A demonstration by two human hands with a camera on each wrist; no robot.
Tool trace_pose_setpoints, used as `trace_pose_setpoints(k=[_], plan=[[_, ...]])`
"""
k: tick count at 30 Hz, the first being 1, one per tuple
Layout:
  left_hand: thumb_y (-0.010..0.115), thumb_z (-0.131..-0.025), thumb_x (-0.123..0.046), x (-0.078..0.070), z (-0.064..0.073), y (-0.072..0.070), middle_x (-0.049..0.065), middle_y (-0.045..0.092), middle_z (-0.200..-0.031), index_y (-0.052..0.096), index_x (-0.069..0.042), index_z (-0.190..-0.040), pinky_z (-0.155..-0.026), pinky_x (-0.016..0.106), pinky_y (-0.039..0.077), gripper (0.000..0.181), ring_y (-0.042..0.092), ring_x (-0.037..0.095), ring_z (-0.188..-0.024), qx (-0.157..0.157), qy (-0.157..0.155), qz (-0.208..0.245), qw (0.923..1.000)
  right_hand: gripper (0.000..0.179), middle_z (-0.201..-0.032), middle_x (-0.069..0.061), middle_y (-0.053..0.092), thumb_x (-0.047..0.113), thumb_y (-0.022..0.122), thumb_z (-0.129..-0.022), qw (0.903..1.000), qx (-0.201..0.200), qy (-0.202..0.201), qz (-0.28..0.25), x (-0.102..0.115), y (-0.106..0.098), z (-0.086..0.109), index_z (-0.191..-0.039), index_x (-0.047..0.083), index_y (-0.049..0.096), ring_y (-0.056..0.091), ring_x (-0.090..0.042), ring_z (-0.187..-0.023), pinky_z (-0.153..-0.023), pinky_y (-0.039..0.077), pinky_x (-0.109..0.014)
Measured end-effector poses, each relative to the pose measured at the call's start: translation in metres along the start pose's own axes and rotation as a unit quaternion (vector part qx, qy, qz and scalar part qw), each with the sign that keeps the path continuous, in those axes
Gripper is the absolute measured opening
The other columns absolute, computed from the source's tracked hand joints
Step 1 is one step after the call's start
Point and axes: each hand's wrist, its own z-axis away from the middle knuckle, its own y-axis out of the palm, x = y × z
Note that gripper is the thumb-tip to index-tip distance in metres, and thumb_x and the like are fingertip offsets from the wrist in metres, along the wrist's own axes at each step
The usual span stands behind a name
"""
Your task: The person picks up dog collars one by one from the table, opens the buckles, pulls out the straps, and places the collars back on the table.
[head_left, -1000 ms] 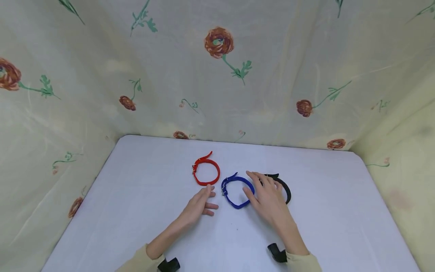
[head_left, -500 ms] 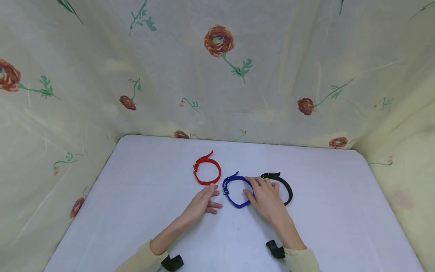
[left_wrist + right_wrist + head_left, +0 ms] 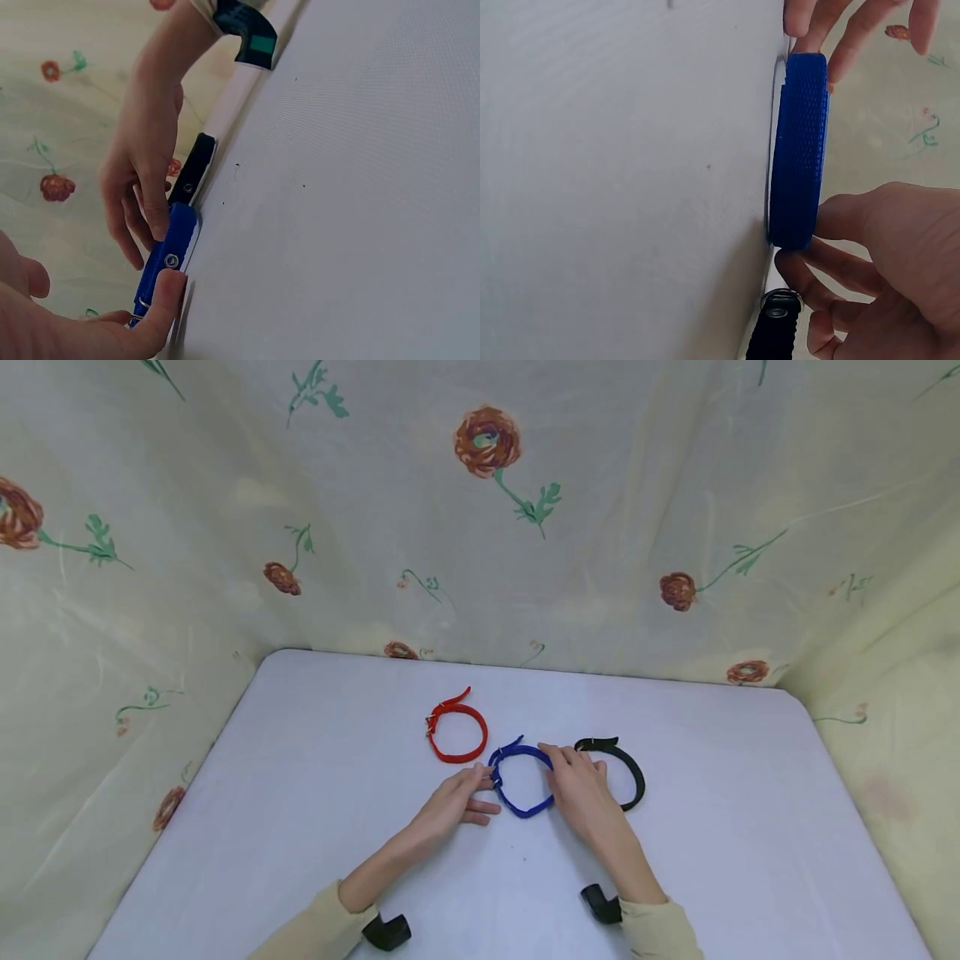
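Observation:
Three buckled pet collars lie in rings on the white table. My right hand pinches the right side of the blue collar, its thumb on the inner side and fingers on the outer side in the right wrist view. At the collar's buckle side is my left hand, its extended fingers touching the band from outside; how firmly they press, I cannot tell. The red collar lies behind the left hand. Beside the right hand is the black collar, partly hidden by that hand.
The white table has rounded far corners. A pale flowered curtain rises behind the table and along both sides. Small black wrist devices, like the one at the left sleeve, stick out from both cuffs.
My left hand has moved right to the blue collar's buckle. The right hand's fingers have drawn in onto the blue collar, uncovering more of the black collar.

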Motion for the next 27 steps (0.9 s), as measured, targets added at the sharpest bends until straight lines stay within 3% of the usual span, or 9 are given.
trace_pose_setpoints(k=[10, 18, 23, 27], plan=[[0.043, -0.116, -0.045, -0.004, 0.004, 0.002, 0.022, 0.061, -0.150, 0.039, 0.002, -0.160, -0.106, 0.036, 0.060, 0.065, 0.077, 0.027, -0.120, -0.018, -0.023, 0.080, 0.9963, 0.041, -0.128, -0.021, 0.073, 0.008, 0.071, -0.103, 0.9992, -0.035, -0.016, 0.007, 0.007, -0.004, 0.005, -0.143, 0.004, 0.064, 0.067, -0.040, -0.115, -0.085, 0.041, -0.047], [0.045, -0.116, -0.031, -0.004, 0.011, -0.001, 0.029, 0.057, -0.150, 0.035, 0.007, -0.161, -0.108, 0.041, 0.058, 0.060, 0.072, 0.038, -0.129, 0.021, -0.038, 0.184, 0.9819, 0.048, -0.129, -0.019, 0.073, 0.012, 0.074, -0.102, 0.9986, -0.045, -0.029, 0.008, 0.016, -0.011, 0.016, -0.148, 0.007, 0.061, 0.065, -0.036, -0.115, -0.088, 0.042, -0.046], [0.046, -0.116, -0.030, -0.005, 0.015, -0.001, 0.026, 0.061, -0.143, 0.044, 0.007, -0.156, -0.106, 0.038, 0.059, 0.054, 0.075, 0.033, -0.124, 0.028, -0.036, 0.176, 0.9833, 0.050, -0.129, -0.018, 0.073, 0.015, 0.076, -0.101, 0.9982, -0.051, -0.028, 0.014, 0.022, -0.016, 0.023, -0.148, 0.008, 0.061, 0.065, -0.036, -0.113, -0.090, 0.044, -0.049], [0.047, -0.116, -0.031, -0.007, 0.018, 0.000, 0.025, 0.062, -0.140, 0.044, 0.009, -0.155, -0.103, 0.036, 0.061, 0.056, 0.078, 0.030, -0.119, 0.022, -0.033, 0.165, 0.9856, 0.050, -0.127, -0.018, 0.073, 0.017, 0.079, -0.100, 0.9970, -0.064, -0.039, 0.021, 0.026, -0.018, 0.030, -0.146, 0.007, 0.062, 0.066, -0.037, -0.110, -0.088, 0.045, -0.050]])
